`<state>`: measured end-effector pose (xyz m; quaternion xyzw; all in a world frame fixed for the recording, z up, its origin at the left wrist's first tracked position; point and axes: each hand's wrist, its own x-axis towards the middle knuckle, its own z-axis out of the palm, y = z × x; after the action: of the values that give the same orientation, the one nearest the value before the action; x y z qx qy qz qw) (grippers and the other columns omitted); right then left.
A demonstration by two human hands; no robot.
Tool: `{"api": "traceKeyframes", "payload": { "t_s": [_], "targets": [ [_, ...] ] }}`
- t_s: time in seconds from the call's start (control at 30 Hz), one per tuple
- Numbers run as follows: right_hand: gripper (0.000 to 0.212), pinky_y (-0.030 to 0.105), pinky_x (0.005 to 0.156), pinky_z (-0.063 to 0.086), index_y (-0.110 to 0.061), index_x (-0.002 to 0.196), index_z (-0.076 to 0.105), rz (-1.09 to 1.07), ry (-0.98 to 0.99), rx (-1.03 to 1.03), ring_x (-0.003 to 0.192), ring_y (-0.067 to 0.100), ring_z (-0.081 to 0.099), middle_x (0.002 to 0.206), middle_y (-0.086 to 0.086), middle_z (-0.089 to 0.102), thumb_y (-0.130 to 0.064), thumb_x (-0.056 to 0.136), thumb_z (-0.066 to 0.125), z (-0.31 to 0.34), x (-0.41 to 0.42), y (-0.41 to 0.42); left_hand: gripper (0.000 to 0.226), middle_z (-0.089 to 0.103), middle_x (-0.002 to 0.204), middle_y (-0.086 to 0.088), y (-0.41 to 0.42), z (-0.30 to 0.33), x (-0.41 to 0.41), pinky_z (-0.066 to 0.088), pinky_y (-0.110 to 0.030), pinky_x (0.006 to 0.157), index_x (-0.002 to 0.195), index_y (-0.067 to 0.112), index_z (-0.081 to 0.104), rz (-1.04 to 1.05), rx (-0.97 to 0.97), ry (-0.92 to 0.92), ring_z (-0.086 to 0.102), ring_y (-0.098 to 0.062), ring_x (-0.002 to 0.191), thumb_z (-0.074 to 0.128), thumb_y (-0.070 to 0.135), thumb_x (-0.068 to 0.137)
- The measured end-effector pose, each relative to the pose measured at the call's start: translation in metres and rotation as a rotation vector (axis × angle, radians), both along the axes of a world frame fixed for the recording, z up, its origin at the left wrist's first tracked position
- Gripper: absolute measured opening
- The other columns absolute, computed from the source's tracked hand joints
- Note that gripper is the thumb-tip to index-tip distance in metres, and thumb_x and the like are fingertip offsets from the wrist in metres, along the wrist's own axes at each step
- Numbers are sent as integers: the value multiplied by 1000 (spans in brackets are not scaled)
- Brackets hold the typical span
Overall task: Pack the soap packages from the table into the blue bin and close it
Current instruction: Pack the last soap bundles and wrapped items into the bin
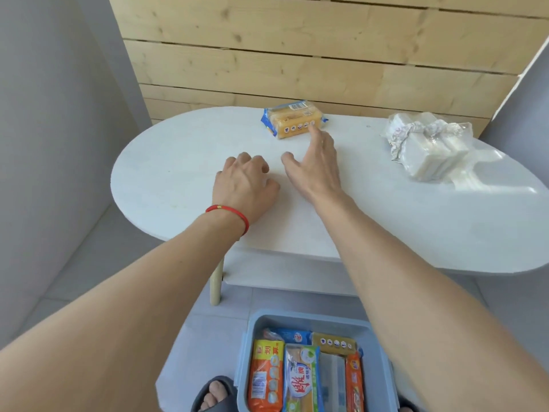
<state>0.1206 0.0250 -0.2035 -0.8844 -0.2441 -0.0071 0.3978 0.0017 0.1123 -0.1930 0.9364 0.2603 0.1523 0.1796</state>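
Reaching for the yellow soap pack (292, 119) at the table's (166, 173) far edge, the right hand (315, 165) spreads empty fingers, while the left hand (245, 181) rests loosely curled and empty, since the blue bin (300, 321) sits below, already holding 6 or so packs.

White oval table (178, 162); wood-plank wall (297, 49) behind it, grey tiled floor (98, 257) below, dark slipper (215, 391) near its leg.

Large red "雕" on green-white soap package (300, 379) — barcodes elsewhere, digits unreadable
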Motion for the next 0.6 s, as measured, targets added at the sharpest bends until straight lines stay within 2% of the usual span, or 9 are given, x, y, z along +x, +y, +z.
{"api": "traceKeyframes", "payload": {
  "t_s": [0.07, 0.13, 0.2, 0.3, 0.33, 0.4, 0.47, 0.53, 0.6],
  "targets": [
    [84, 41, 121, 20, -24, 162, 15, 51, -117, -131, 155, 32, 8, 170, 10, 8, -42, 91, 54, -1, 22, 22, 35, 57, 119, -5, 0, -8, 1, 38, -37, 89, 117, 16, 64, 14, 22, -39, 47, -30, 114, 54, 30, 87],
    [80, 44, 122, 16, -29, 163, 15, 106, -194, -287, 155, 35, 0, 172, 4, 4, -47, 92, 49, -4, 41, 42, 34, 55, 117, -4, -1, -16, 1, 34, -35, 85, 116, 16, 63, 11, 41, -66, 45, -30, 113, 53, 30, 87],
    [71, 45, 123, 14, -28, 158, 26, 120, -243, -352, 153, 39, 3, 169, 2, 16, -49, 94, 46, -7, 54, 53, 33, 55, 115, -4, -1, -18, 1, 33, -35, 85, 115, 15, 62, 10, 37, -90, 45, -29, 111, 53, 29, 86],
    [47, 40, 118, 25, -14, 130, 54, 124, -356, -207, 139, 34, 32, 139, 4, 52, -43, 93, 52, -4, 55, 49, 33, 56, 115, -3, 1, -15, 2, 34, -36, 87, 116, 16, 61, 21, -10, -106, 45, -29, 113, 53, 30, 87],
    [38, 38, 111, 33, -11, 116, 59, 114, -376, -116, 130, 32, 42, 125, 4, 58, -41, 94, 54, -3, 50, 42, 33, 57, 116, -3, 1, -14, 2, 35, -36, 89, 117, 17, 61, 31, -34, -107, 45, -28, 114, 53, 30, 87],
    [32, 39, 86, 48, -12, 88, 58, -9, -397, 49, 105, 28, 52, 99, 2, 62, -44, 92, 51, -1, 36, 25, 34, 58, 117, -3, 0, -11, 0, 37, -38, 91, 120, 17, 60, 42, -61, -101, 46, -28, 116, 52, 29, 88],
    [41, 37, 63, 45, -17, 73, 49, -158, -429, 103, 94, 26, 52, 86, 2, 57, -55, 86, 51, 1, 19, 6, 36, 59, 119, -4, -1, -7, -2, 38, -39, 94, 122, 16, 58, 45, -74, -95, 46, -29, 117, 52, 27, 89],
    [45, 34, 57, 42, -17, 79, 53, -194, -445, 16, 99, 24, 50, 93, 3, 53, -61, 80, 58, 0, 3, -10, 41, 59, 124, -5, -5, -4, -4, 39, -39, 98, 128, 14, 55, 33, -98, -87, 46, -29, 120, 53, 26, 88],
    [41, 39, 61, 49, -15, 98, 54, -152, -384, -34, 108, 24, 47, 107, 4, 50, -50, 80, 66, -1, -8, -25, 51, 56, 135, -7, -12, 2, -7, 36, -38, 107, 138, 13, 49, -28, -144, -31, 42, -29, 130, 53, 25, 89]
  ]
}}
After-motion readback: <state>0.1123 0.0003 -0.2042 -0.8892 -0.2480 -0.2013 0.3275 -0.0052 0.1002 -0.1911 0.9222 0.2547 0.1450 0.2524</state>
